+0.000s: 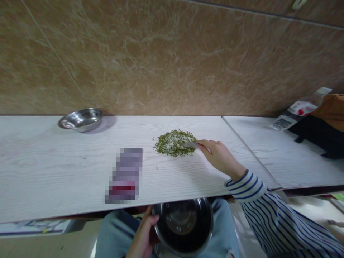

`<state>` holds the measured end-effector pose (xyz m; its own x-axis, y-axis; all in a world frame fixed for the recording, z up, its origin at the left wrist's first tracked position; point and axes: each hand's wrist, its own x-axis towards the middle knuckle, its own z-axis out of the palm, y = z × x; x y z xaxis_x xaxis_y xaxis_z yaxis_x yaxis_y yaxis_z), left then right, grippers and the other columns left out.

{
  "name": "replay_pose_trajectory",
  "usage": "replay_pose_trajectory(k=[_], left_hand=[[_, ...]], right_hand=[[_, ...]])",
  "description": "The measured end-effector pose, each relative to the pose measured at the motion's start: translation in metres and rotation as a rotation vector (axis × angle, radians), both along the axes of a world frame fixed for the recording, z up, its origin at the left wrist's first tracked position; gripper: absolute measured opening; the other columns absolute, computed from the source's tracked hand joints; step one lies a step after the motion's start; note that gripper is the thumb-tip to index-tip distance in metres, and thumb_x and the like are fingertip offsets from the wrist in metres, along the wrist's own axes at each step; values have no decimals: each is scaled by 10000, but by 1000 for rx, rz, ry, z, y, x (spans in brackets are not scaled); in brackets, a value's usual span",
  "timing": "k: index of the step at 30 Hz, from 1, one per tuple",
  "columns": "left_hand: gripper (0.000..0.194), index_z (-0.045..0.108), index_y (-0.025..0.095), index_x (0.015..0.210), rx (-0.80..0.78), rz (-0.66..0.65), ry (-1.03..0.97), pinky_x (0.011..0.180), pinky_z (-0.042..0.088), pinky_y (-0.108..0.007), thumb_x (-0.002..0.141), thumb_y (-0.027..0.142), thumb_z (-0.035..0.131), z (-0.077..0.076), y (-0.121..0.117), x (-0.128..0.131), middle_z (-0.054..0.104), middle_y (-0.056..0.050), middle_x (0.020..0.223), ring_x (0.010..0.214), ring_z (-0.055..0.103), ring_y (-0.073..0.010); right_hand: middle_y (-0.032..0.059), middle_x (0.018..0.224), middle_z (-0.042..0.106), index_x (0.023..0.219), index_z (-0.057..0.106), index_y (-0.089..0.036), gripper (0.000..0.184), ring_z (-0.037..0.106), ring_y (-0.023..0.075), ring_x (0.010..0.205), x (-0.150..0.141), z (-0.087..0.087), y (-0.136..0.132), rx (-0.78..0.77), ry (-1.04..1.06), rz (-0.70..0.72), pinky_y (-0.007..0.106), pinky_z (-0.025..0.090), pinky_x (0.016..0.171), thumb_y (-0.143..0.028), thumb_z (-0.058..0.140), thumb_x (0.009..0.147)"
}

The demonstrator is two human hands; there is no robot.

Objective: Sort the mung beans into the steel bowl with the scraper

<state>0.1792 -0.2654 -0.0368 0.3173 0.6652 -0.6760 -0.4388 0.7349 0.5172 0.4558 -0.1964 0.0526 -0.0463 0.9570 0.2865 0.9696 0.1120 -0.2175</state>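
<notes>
My right hand is closed round the reddish handle of a small metal utensil; I cannot make out whether it is a spoon or a knife. Its metal end rests in a heap of green mung beans mixed with white rice-like grains on the white wood-grain table. Below the table's front edge, my left hand grips the left rim of a round steel pot, thumb over the edge. The pot sits between my knees, and its dark inside shows no contents.
A shallow steel bowl stands at the back left by the marbled wall. A blurred-out flat rectangle lies left of the heap. At the far right are a clear plastic bottle and a black and brown bag.
</notes>
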Motion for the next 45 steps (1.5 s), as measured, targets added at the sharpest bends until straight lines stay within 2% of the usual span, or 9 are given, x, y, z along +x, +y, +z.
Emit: replay_pose_trajectory(k=[5,8,13,20,26,30,37,45], left_hand=[[665,453,275,1297,-8,20,19,827,457,-353,646,251,587,-4,-2,2,711,-25,1053,1059,586,-265],[679,458,287,1291,-7,7,43,800,463,-358,629,269,609,-8,-3,2,722,-21,1015,1035,595,-271],[705,440,274,1302,0,-4,47,785,464,-346,621,282,621,-10,-3,2,732,-26,972,1019,599,-268],[673,419,256,1319,16,-23,44,794,461,-339,669,260,594,1,-5,6,737,-23,939,1022,599,-253],[694,417,263,1322,31,-37,41,768,469,-325,654,269,604,1,-6,7,736,-20,960,1010,602,-251],[674,432,267,1308,7,-24,43,771,472,-334,653,253,589,-3,-5,7,728,-19,992,1004,610,-254],[612,463,265,1274,-33,-21,37,817,466,-348,673,240,577,-2,-4,7,710,-21,1047,1053,594,-253],[630,470,275,1284,0,-35,33,855,451,-364,667,269,595,-8,-5,5,685,-31,1125,1084,576,-265]], right_hand=[[52,900,685,1089,589,-214,321,626,178,802,18,-5,-4,-20,-90,-167,283,422,727,-312,326,932],[54,897,687,1099,588,-219,328,627,184,797,23,-9,-5,-59,-146,-220,290,418,723,-315,325,930],[53,925,689,1104,586,-221,321,630,174,830,19,-10,-10,-86,-142,-188,277,419,744,-302,329,930],[38,935,689,1089,586,-230,301,630,156,828,11,-9,-25,-73,-77,-101,265,432,743,-295,338,930],[56,906,692,1102,580,-216,313,633,176,787,21,-7,-28,-86,-158,-238,288,422,717,-298,337,922],[50,882,693,1104,577,-220,314,634,171,765,19,-8,-30,-125,-167,-232,279,415,691,-292,330,924],[43,895,691,1086,577,-219,292,636,167,802,11,-10,-40,-95,-103,-157,274,422,712,-286,342,926],[62,907,695,1104,585,-196,303,639,185,798,21,-9,-50,-114,-187,-276,291,427,724,-263,359,913]])
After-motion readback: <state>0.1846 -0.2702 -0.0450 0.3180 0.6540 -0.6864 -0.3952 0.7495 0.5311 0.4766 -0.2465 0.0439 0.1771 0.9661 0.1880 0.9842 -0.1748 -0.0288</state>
